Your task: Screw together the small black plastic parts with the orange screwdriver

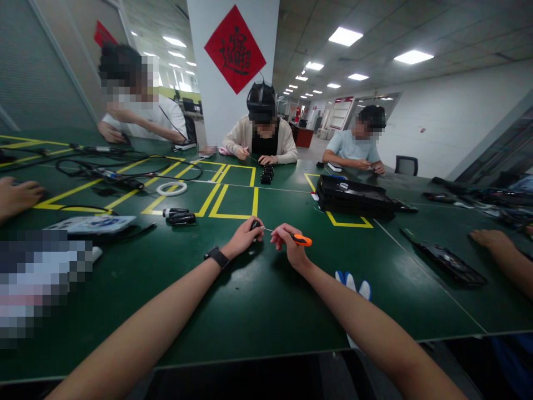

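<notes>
My left hand, with a black watch on its wrist, pinches a small black part above the green table. My right hand grips an orange-handled screwdriver. Its thin metal shaft points left, and the tip reaches the black part. Both hands hover close together near the table's middle, just in front of a yellow taped rectangle.
A black tray lies to the right, a white tape ring and black cables to the left. White-blue gloves rest beside my right forearm. Three people sit across the table; other people's hands reach in at far left and right.
</notes>
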`<action>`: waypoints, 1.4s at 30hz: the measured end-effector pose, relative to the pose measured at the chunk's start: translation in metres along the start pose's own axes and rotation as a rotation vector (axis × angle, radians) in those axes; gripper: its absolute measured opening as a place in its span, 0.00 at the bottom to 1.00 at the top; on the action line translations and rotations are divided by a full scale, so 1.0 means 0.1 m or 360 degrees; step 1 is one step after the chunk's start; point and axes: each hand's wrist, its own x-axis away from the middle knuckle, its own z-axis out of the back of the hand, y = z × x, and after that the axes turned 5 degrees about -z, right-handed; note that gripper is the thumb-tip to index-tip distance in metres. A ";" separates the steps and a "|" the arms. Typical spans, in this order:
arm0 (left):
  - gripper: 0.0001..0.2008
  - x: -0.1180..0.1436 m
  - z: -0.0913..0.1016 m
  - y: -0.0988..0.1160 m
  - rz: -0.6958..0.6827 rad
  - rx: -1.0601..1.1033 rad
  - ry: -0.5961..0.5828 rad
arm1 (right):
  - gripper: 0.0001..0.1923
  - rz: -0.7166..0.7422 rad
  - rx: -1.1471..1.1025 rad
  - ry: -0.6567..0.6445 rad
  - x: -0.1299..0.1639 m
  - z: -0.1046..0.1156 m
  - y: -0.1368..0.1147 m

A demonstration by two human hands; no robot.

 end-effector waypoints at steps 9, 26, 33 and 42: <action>0.12 0.01 0.01 0.02 -0.0028 -0.0127 0.0023 | 0.14 -0.0006 -0.0019 -0.0049 0.02 0.01 -0.02; 0.10 0.00 0.00 0.03 -0.0044 -0.0114 0.0017 | 0.07 0.0024 -0.0001 0.0059 0.01 -0.05 0.06; 0.09 0.00 0.01 0.04 -0.0041 -0.0110 0.0029 | 0.09 0.0197 0.0284 0.0246 0.01 -0.04 0.01; 0.10 0.00 0.01 0.04 -0.0020 -0.0097 0.0086 | 0.13 0.0110 0.0240 0.0218 0.00 0.00 -0.05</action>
